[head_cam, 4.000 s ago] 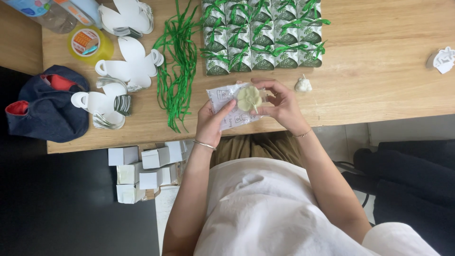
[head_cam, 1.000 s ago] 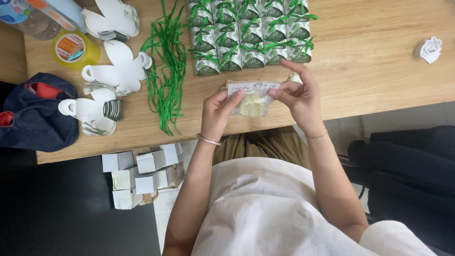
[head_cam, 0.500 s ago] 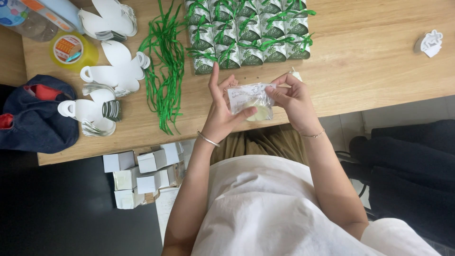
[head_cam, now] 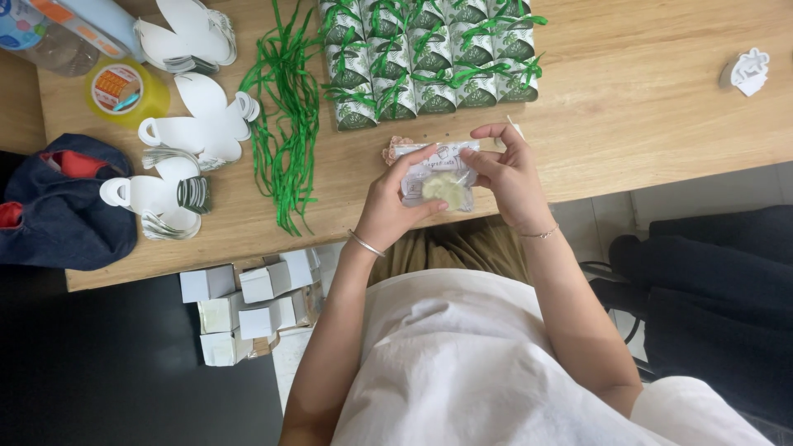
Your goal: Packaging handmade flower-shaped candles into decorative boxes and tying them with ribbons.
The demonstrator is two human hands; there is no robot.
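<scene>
My left hand (head_cam: 395,205) and my right hand (head_cam: 505,172) together hold a small clear printed pouch (head_cam: 436,177) with a pale green round piece inside, above the front edge of the wooden table (head_cam: 644,107). The left hand grips the pouch's left side, the right hand pinches its top right corner. Just beyond the hands stand rows of finished small green-patterned boxes tied with green ribbon (head_cam: 425,58).
A bundle of loose green ribbons (head_cam: 285,124) lies left of the boxes. Flat white box blanks (head_cam: 198,124) are stacked further left, beside a yellow tape roll (head_cam: 124,87) and a dark bag (head_cam: 58,206). Several small white boxes (head_cam: 248,306) sit on the floor below the table edge.
The pale round piece, first held bare over the pouch, is now inside it. Both hands have turned and shifted the pouch slightly toward the table's front edge.
</scene>
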